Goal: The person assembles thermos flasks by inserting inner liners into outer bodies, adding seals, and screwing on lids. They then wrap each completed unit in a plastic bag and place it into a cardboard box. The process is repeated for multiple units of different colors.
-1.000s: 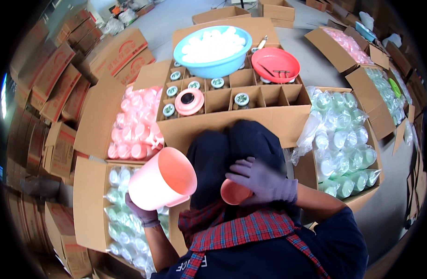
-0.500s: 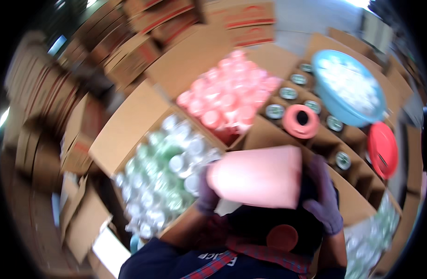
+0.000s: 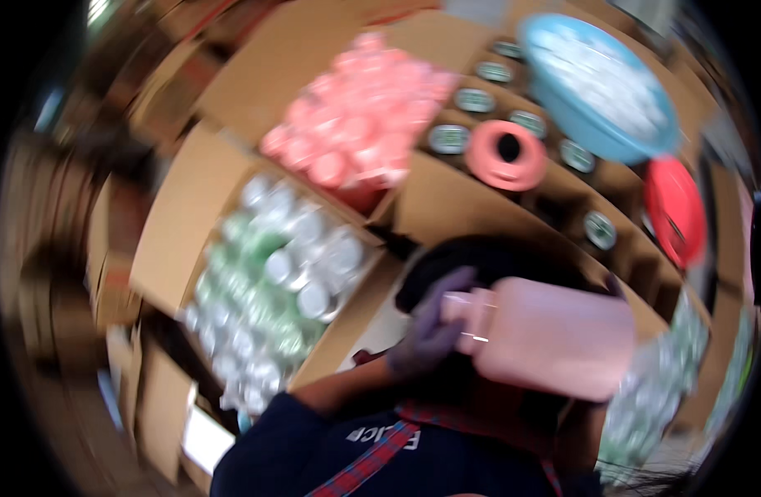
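Purple-grey cloth covers the left hand [image 3: 426,335], whose fingers are curled round the narrow end of a pink bottle [image 3: 558,340]. The bottle lies on its side in the air above the lap, its wide body pointing to the right. Only a sliver of the right hand [image 3: 614,287] shows past the far end of the bottle; whether its fingers grip or stand apart cannot be told.

Just beyond the bottle is a divided cardboard box [image 3: 463,215], with jars [image 3: 474,100] under green-and-white lids in some of its cells and a pink ring-shaped top [image 3: 484,161] with a dark round middle. A blue basin [image 3: 554,108] full of small white pieces rests on this box, near a red dish [image 3: 666,195] that holds something thin and dark. To the left, one open box [image 3: 264,74] is packed with pink plastic pieces [image 3: 356,128], and a nearer carton [image 3: 182,215] with clear and green wrapped ones [image 3: 273,290].

The left forearm [image 3: 347,389] slants up and rightward from a dark blue sleeve [image 3: 264,447]; the right one is mostly hidden below the bottle.
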{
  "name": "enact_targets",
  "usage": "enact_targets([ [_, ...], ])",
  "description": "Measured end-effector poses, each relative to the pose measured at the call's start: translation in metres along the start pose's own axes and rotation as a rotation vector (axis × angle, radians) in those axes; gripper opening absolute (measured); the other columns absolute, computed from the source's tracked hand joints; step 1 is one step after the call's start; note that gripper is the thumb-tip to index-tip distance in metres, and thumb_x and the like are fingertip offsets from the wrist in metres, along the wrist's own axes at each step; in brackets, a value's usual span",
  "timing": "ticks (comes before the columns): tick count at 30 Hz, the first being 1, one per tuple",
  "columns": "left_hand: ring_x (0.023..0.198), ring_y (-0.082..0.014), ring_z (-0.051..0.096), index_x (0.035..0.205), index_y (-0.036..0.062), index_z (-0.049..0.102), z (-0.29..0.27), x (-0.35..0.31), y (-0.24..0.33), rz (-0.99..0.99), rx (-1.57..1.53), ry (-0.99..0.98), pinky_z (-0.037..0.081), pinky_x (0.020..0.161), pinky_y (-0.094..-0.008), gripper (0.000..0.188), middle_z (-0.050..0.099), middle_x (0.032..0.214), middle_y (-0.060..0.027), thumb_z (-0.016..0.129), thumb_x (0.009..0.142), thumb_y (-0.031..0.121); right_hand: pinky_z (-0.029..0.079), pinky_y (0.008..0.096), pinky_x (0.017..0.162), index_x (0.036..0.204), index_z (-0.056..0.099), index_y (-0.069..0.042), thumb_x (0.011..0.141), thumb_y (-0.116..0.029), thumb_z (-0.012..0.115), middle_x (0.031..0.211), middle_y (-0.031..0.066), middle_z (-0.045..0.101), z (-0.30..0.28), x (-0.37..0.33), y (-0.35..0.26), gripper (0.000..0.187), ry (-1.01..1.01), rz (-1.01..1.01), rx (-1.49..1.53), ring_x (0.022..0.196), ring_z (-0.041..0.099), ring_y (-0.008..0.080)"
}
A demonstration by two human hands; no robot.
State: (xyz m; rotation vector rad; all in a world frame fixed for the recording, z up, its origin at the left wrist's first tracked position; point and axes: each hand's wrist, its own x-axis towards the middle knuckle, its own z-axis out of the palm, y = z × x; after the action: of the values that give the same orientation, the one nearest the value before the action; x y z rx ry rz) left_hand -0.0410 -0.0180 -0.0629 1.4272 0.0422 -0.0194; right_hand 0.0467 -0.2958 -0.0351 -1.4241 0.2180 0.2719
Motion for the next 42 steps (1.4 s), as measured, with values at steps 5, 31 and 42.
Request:
enact_targets([
  [5, 0.107, -0.0228, 0.062, 0.127, -0.0007, 0.051, -0.067, -0.006, -0.007, 0.1, 0.153, 0.31, 0.05, 0.093, -0.0367, 0.037, 0.061, 0.116, -0.0147, 0.045, 0.102, 0.026, 0.047, 0.0304, 0.096, 0.13, 0.058, 0.002, 0.095, -0.005, 0.059, 0.118, 0.0096, 0.064, -0.008, 0.022, -0.011, 0.036, -0.043, -0.401, -0.233, 0.11, 0.059, 0.0169],
  [31, 0.127, -0.0274, 0.051, 0.153, -0.0068, 0.013, 0.085, 0.146, 0.142, 0.8, 0.547, -0.214, 0.043, 0.106, -0.0401, 0.128, 0.049, 0.139, -0.0187, 0.094, 0.057, 0.018, 0.044, 0.0439, 0.101, 0.148, 0.032, 0.003, 0.062, -0.032, 0.089, 0.125, 0.0231, 0.056, 0.036, 0.005, -0.166, 0.11, -0.019, -1.298, -0.749, 0.114, 0.056, 0.0393],
  [42, 0.126, -0.0223, 0.047, 0.15, -0.0038, 0.026, 0.063, 0.128, 0.158, 0.466, 0.71, -0.428, 0.038, 0.108, -0.0364, 0.089, 0.048, 0.131, -0.0138, 0.075, 0.077, 0.008, 0.043, 0.0308, 0.104, 0.152, 0.027, -0.001, 0.087, -0.021, 0.064, 0.141, 0.0102, 0.047, -0.005, 0.017, -0.073, 0.077, -0.209, -0.49, 0.502, 0.126, 0.05, 0.0185],
])
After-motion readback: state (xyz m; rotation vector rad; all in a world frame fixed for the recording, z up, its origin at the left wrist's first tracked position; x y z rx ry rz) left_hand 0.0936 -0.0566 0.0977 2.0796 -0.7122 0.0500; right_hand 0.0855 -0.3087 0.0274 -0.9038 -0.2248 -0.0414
